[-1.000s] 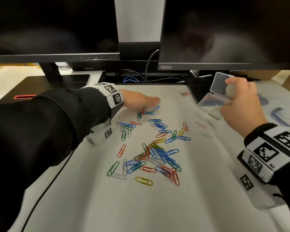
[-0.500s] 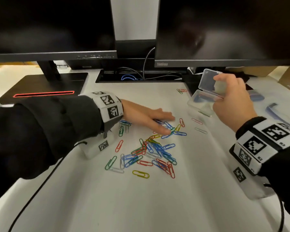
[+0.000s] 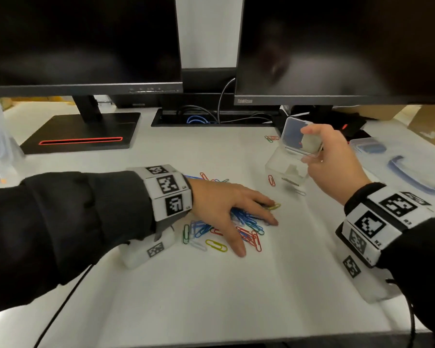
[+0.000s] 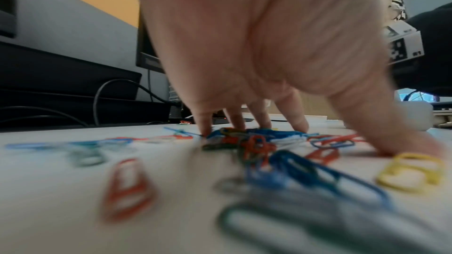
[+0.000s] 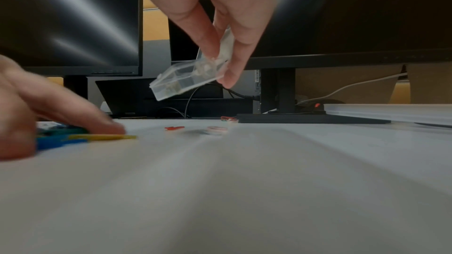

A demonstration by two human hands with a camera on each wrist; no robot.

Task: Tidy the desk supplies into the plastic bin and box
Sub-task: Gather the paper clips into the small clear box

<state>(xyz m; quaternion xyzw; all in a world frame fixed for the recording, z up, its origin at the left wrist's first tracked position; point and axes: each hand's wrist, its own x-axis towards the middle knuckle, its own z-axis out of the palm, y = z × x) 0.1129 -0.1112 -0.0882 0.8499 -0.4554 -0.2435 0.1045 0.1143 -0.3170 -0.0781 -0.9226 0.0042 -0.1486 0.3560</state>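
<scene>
1. Paperclips (image 3: pixel 239 222) are bunched in a loose pile on the worktop (image 3: pixel 211 292), right under the left hand (image 3: pixel 226 209). A few strays lie past the pile toward the monitors, like the red one (image 3: pixel 271 180) just beside the box.
2. Left hand is flat-ish, fingers (image 4: pixel 299 121) spread and straight, tips down on the clips, raking and not gripping anything.
3. Right hand (image 3: pixel 337 162) pinches the little clear box (image 3: pixel 290 156) by its flipped-up lid and holds it tilted off the worktop, mouth facing the pile.
4. Honestly I'd say the trick here is to get the box lip down touching the worktop beside the pile, then sweep clips straight in with the flat fingers.
5. Keep the sweep slow, since clips tangle and skate sideways. Go back for the strays afterwards.
6. Bigger plastic bin (image 3: pixel 368 146) sits beyond the box, untouched.
</scene>
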